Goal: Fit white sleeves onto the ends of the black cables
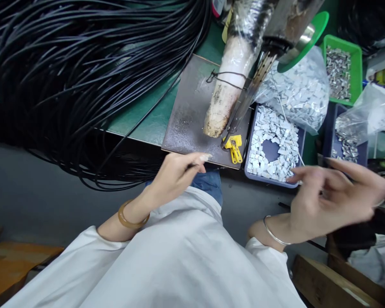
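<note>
My left hand (176, 175) is closed in front of the near edge of a dark metal plate (192, 107), thumb and fingers pinched. Something thin and dark shows between them, but I cannot make out what it is. Over the near right corner of a blue-grey tray (272, 179) hovers my right hand (330, 196), slightly blurred, its fingers apart and no object visible in it. Small flat silvery metal pieces (276, 158) fill that tray around a bare spot. A yellow fitting (234, 147) sits on the plate beneath a metal rod (247, 98) of a machine.
A thick bundle of black cables (99, 64) covers the left of the green table (144, 124) and hangs over its edge. Beside the rod stands a plastic-wrapped post (227, 85). Behind the tray are a bag of metal pieces (298, 90) and a green bin (357, 72).
</note>
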### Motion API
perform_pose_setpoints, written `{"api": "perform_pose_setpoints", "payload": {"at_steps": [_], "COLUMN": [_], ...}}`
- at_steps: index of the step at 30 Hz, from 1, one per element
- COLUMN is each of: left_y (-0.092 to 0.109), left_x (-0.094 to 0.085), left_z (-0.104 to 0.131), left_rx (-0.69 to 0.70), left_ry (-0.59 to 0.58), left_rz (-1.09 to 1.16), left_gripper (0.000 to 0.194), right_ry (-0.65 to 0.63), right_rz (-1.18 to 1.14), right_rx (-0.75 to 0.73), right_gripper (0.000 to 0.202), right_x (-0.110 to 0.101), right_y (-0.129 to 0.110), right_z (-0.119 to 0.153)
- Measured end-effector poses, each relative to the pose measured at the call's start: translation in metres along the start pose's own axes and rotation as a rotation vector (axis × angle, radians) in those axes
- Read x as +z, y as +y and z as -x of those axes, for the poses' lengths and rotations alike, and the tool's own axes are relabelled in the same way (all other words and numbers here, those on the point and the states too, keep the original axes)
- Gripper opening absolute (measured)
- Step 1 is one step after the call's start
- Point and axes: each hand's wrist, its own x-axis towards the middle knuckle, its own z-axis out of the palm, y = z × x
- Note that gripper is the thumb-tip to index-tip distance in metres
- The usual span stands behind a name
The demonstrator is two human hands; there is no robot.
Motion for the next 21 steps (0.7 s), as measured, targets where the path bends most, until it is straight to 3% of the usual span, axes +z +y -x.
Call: {"api": "perform_pose_setpoints", "payload": {"at_steps": [2,4,6,9,13,17,21], "left_y": [0.000,0.004,0.009,0.014,0.009,0.001,-0.001], "left_x": [-0.005,-0.009,-0.010,-0.006,0.004,0.012,0.016], "left_z": [-0.004,-0.011,-0.020,-0.028,-0.025,-0.018,-0.017], "left_rx": [-0.045,-0.074,-0.093,-0.165,-0.261,-0.296,-0.258], "left_ry": [0.165,0.278,0.327,0.266,0.189,0.173,0.164], "left_rz": [0.270,0.539,0.747,0.927,0.988,0.971,0.935], "left_gripper": [0.029,0.016,0.019,0.024,0.021,0.020,0.017], "right_ry": [-0.055,-0.199,-0.344,-0.492,-0.594,-0.587,-0.411], "right_rz": [0.162,0.337,0.431,0.480,0.513,0.544,0.218], "right_rx": [0.002,0.000,0.019,0.027,0.047,0.077,0.029], "right_gripper": [0.005,0.012,0.016,0.020,0.021,0.023,0.015], "right_x": [0.002,0.006,0.010,0.018,0.025,0.027,0.026], "right_y": [0.012,0.028,0.042,0.049,0.041,0.033,0.018], "right_z": [-0.010,-0.023,-0.036,-0.052,-0.064,-0.065,-0.050]}}
